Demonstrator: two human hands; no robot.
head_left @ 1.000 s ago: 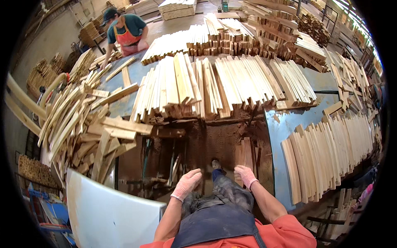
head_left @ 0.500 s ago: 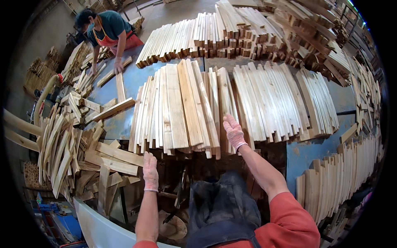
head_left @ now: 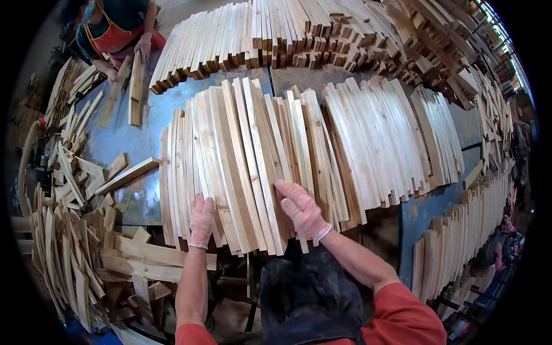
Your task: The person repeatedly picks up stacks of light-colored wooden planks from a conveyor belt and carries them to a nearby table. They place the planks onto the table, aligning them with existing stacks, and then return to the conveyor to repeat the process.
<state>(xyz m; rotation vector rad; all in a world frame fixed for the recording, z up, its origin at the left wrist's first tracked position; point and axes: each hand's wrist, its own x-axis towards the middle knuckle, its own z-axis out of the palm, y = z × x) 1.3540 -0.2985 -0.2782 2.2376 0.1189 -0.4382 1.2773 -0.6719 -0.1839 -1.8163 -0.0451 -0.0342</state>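
Although the wooden strips [head_left: 244,167] in front of you already lie side by side along the near edge of the tabletop [head_left: 138,201], their ends form a ragged line that overhangs that edge, so the ordering of this row appears only partly complete. Your left hand [head_left: 202,220] is open, its fingers straight and together over the near ends; your right hand [head_left: 303,213] is likewise open, its fingers extended leftward across the strips. Neither has hold of a strip; whether the palms press on the wood you cannot tell from this view.

To the right along the same edge, a pale batch [head_left: 376,138] looks more evenly ranged, as does the long row [head_left: 213,49] toward the far edge. By the near left corner, a jumbled pile [head_left: 69,253] seems wholly unarranged. At the far left corner, a co-worker [head_left: 118,40] grips a narrow board [head_left: 136,92]. No box or bin can be made out near your hands; the tabletop itself carries the strips, sorted by rows alone.
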